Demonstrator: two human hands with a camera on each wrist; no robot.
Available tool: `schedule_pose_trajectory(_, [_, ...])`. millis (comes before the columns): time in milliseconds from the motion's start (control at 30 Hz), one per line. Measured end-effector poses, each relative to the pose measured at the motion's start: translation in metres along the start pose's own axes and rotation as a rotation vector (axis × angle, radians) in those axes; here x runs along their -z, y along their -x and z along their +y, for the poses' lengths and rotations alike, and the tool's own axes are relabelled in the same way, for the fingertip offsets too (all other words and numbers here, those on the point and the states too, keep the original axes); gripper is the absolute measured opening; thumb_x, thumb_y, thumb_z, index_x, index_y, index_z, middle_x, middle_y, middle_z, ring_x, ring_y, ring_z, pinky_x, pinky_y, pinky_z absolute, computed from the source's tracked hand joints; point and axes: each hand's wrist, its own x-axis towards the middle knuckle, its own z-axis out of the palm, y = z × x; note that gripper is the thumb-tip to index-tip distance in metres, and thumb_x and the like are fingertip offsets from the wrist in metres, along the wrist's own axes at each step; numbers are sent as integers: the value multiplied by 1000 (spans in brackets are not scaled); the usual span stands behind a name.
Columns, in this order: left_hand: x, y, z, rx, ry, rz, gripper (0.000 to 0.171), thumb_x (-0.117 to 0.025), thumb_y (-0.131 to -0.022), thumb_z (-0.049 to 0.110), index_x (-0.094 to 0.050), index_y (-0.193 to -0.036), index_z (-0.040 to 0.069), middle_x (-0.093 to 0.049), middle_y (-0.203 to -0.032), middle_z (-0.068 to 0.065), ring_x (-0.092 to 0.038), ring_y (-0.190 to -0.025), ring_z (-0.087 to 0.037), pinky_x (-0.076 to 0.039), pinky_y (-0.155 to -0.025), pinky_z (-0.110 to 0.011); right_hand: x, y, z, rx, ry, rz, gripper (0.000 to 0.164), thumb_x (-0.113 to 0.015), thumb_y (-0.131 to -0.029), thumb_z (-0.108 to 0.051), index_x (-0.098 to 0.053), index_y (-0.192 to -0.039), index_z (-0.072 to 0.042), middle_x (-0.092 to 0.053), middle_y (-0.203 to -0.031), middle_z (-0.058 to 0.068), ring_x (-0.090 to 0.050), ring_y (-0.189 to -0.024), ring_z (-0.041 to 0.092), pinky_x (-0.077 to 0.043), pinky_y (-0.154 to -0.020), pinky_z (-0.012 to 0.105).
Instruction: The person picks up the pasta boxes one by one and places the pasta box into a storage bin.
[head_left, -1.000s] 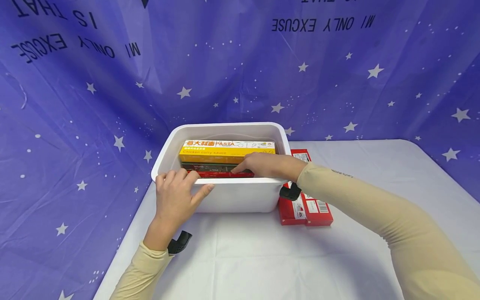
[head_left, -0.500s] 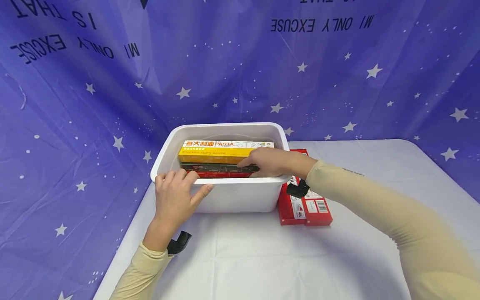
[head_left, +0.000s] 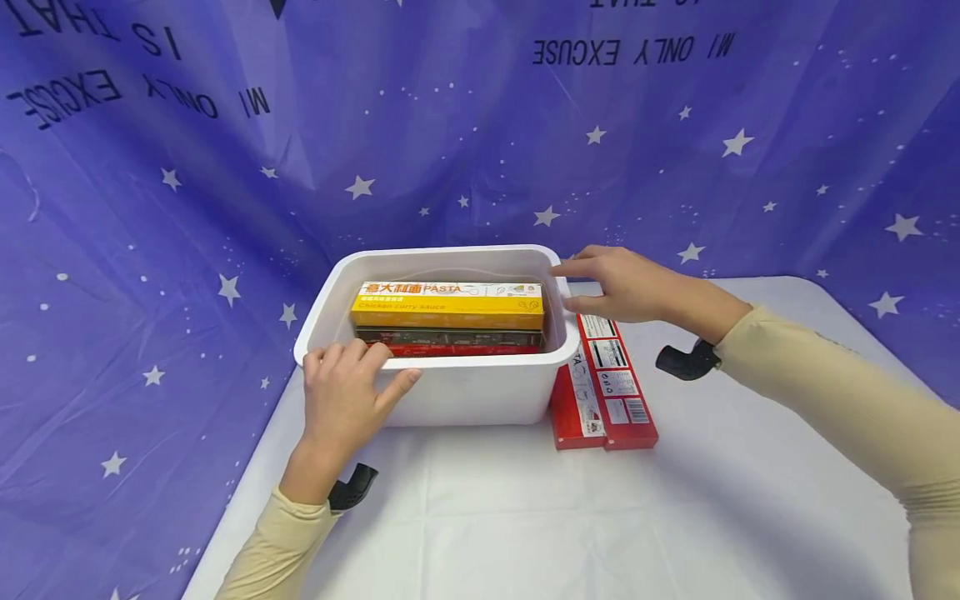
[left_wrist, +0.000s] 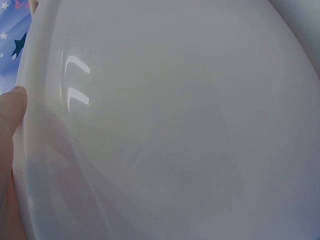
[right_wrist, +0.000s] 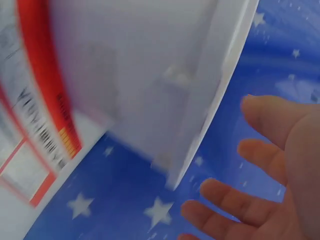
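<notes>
A white plastic bin (head_left: 468, 398) stands on the table in the head view. My left hand (head_left: 341, 404) grips its front rim near the left corner, fingers hooked over the edge and thumb along the outer wall. Inside lie a yellow pasta box (head_left: 448, 317) marked "Chicken curry sauce", a dark box (head_left: 480, 337) in front of it and a red box (head_left: 450, 351) nearest the front wall. My right hand (head_left: 630, 285) is at the bin's right rim with fingers spread and holds nothing. The right wrist view shows the hand (right_wrist: 265, 190) apart from the rim.
Two red boxes (head_left: 626, 404) lie side by side on the white tablecloth (head_left: 525, 508) against the bin's right side, partly behind its corner. A purple-blue curtain (head_left: 465, 125) with white stars hangs behind the table and along the left.
My right hand has come out of the bin, moving up and right past the right rim with nothing in it. The left hand keeps its hold on the front rim.
</notes>
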Motion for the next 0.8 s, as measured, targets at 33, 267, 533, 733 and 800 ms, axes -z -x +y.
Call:
schedule_pose_trajectory(33, [0, 0, 0, 1, 2, -2, 88, -21, -93, 82, -66, -90, 7, -65, -82, -15, -58, -80, -41, -37, -82, -56, 1, 5, 5, -27, 10, 0, 52, -71, -95, -26, -59, -144, -15, -64, -133, 20, -66, -104, 31, -57, -90, 52])
schedule_pose_trajectory(267, [0, 0, 0, -1, 7, -4, 86, -22, -93, 82, -65, -90, 7, -64, -81, -15, -57, -79, -40, -37, -82, -56, -2, 36, 29, -176, 25, -12, 60, -65, -99, -35, -48, -151, -10, -52, -144, 30, -63, -117, 44, -53, -93, 61])
schedule_pose_trajectory(533, [1, 0, -1, -3, 10, 8, 86, -23, -94, 82, -65, -90, 7, -64, -81, -15, -57, -77, -40, -38, -82, -57, -16, 54, 39, -264, 60, -32, 67, -57, -102, -43, -38, -157, -11, -41, -151, 36, -46, -134, 58, -45, -97, 72])
schedule_pose_trajectory(733, [0, 1, 0, -6, 10, 7, 86, -22, -94, 82, -65, -90, 7, -64, -81, -15, -57, -78, -40, -37, -82, -57, -33, 65, 40, -294, 87, -23, 65, -56, -102, -42, -40, -155, -8, -44, -148, 38, -47, -134, 58, -48, -94, 72])
schedule_pose_trajectory(800, [0, 0, 0, -6, 8, 8, 86, -22, -94, 82, -65, -90, 8, -64, -81, -15, -57, -78, -40, -37, -82, -56, -40, 68, 40, -305, 81, -15, 65, -55, -102, -43, -40, -155, -7, -45, -147, 39, -49, -132, 57, -48, -93, 71])
